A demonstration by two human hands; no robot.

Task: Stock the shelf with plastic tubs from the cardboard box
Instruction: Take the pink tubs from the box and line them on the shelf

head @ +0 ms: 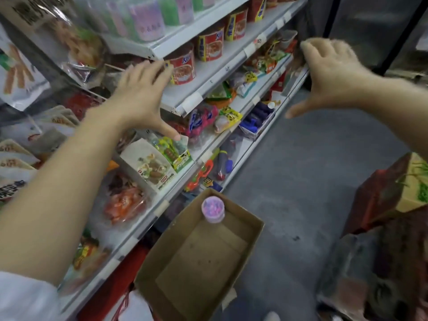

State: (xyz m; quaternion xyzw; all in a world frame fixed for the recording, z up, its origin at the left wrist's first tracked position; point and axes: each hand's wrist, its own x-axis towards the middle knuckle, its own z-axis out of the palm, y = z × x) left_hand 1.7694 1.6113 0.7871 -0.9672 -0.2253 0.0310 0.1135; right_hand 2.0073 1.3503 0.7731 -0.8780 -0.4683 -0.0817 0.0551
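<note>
Scene: I stand at a shop shelf (209,83) with both arms raised, the cardboard box (240,249) on the floor below me, its near end toward my feet.

Landmark: every place here is given from that box.

Last tub: one plastic tub (213,209) with a pink and purple lid stands upright in the far corner of the box, against the wall nearest the shelving; the rest of the box floor shows bare cardboard, so I judge the stocking nearly done.

Left hand (141,93): above the box and to its left, fingers straight and spread, thumb hanging down, gripping nothing; the fingertips lie at a red tub (184,68) on the middle shelf, though blur hides whether they touch. I read this as squaring the row.

Right hand (331,75): above and beyond the box, to its right, at the far end of the same shelf, fingers loosely bent and spread wide, thumb down, holding nothing.

Why so: the two open hands bracket the row of red tubs (210,48), a stance that suits closing gaps to make room.

Upper shelf: purple and green tubs (148,22) already stand higher above the box.

Next, in my judgement: a reach straight down for the remaining tub.
</note>
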